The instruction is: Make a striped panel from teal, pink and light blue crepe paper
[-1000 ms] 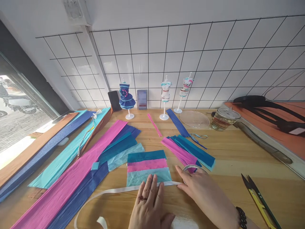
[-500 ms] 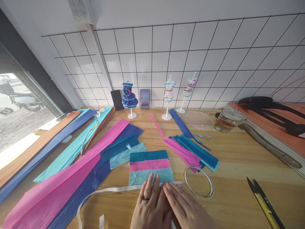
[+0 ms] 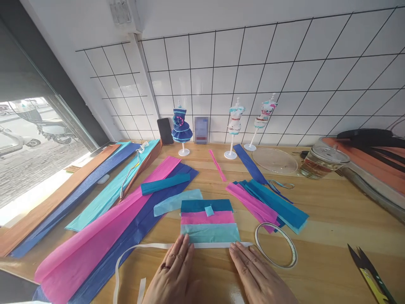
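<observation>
A layered paper piece in teal, pink and light aqua bands (image 3: pixel 209 233) lies before me, with a small aqua square (image 3: pixel 209 210) on top. Along its lower edge runs a narrow white tape strip (image 3: pixel 210 245), which curves away to the left. My left hand (image 3: pixel 172 270) rests flat, fingertips on the tape at the piece's lower left corner. At the lower right corner my right hand (image 3: pixel 257 272) lies flat too, fingers stretched out on the tape. Neither hand grips anything. Just beyond the right hand is a tape roll (image 3: pixel 294 257), joined visually to the strip's end.
Long pink (image 3: pixel 79 249) and blue (image 3: pixel 126 240) paper lengths spread leftward. Cut strips (image 3: pixel 272 202) lie right, with snips (image 3: pixel 367 270) nearer me. Three small dress forms, one in a blue dress (image 3: pixel 181 131), stand behind. A glass jar (image 3: pixel 324 162) sits back right.
My hands have parted sideways from the middle to the piece's two lower corners. The small aqua square now lies on the bands. The loose teal and aqua strips at left have shifted apart.
</observation>
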{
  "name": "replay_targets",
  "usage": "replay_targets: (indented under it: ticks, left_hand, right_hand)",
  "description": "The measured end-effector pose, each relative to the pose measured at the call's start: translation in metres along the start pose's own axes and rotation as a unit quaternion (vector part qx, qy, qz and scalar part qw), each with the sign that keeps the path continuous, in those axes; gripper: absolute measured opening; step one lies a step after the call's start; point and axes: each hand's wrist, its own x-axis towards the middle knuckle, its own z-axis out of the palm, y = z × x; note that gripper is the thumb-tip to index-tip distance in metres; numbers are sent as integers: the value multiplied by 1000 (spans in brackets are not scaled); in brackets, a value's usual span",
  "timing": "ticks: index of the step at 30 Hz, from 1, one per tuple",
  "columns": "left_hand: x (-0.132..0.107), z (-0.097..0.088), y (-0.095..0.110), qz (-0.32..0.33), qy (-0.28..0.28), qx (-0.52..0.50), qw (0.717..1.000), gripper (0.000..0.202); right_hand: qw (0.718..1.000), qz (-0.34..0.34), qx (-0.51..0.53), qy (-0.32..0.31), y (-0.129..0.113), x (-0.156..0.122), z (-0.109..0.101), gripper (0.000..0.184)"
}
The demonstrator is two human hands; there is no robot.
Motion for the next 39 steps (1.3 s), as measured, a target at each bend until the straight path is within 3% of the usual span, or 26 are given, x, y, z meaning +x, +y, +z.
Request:
replay_targets:
  ticks: [3,7,10,14,15,20,26,30,35,37,39]
  left_hand:
    - [-4,0,-3,-3,3,25,1000,41]
    - [-11,0,-10,-25,-11,23,999,42]
    - [-23,1,-16,-59,-22,-13,998,49]
    - [-47,10,-27,-136,-18,-60,989,59]
    - [-53,13,-31,-150,-10,-60,987,56]
    - [-71,17,-62,-104,11,-38,994,33]
    - [-47,-15,-79,-98,-42,-40,993,42]
    - [-35,-26,-89,-118,-52,-87,988,47]
    - [-18,-45,-94,-212,-76,-266,937,32]
    - [-6,-59,-85,-257,-74,-298,917,29]
    - [7,-70,-69,-239,-54,-352,903,23]
  right_hand:
    - [1000,-3,-6,4,0,2,-1,65]
    - [1000,-16,-27,-3,0,4,-1,53]
    - [999,-21,-34,-11,0,4,-1,47]
    - [1000,-4,-12,-14,0,1,-1,53]
    - [1000,3,1,-14,-1,0,-1,56]
    - [1000,12,23,-6,-2,0,1,65]
    - [1000,-1,15,3,-3,-1,5,57]
    - [1000,-13,9,2,-3,0,5,47]
    - [1000,-16,-4,8,-5,3,6,39]
    - [1000,-6,8,9,-5,6,6,36]
    - [999,12,34,8,-5,9,5,34]
